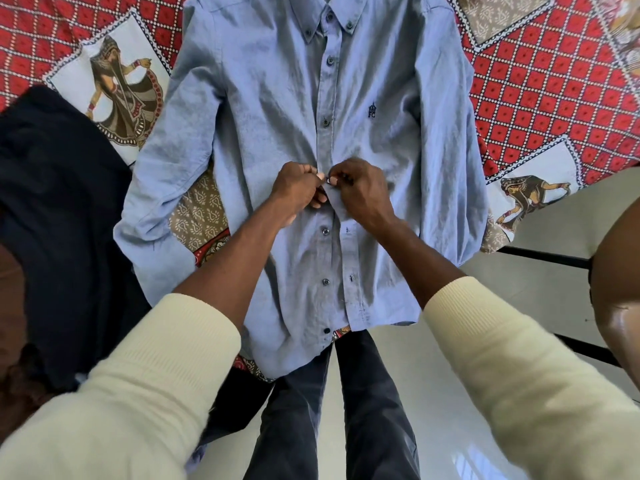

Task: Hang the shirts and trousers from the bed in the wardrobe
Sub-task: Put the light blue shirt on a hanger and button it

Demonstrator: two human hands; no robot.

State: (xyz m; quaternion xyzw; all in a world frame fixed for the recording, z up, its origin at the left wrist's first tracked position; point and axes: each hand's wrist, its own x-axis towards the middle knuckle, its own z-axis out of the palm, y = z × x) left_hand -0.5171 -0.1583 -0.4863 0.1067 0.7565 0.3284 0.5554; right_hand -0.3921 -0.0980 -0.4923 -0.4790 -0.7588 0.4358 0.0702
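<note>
A light blue long-sleeved shirt (277,98) lies front up on the bed, collar far from me, hem hanging over the near edge. Its upper buttons are fastened; the lower part of the front is open, with loose buttons and empty buttonholes. My left hand (298,188) pinches the left edge of the placket at mid-chest. My right hand (360,188) pinches the right edge against it, fingers curled round a dark button between the two hands. A dark garment (59,220) lies heaped at the left of the bed.
The bed carries a red patterned cover (540,81) with printed dancer panels. White floor tiles (540,296) lie at the right, beside the bed's corner. A brown rounded object (620,289) stands at the right edge. My dark trousers show below the hem.
</note>
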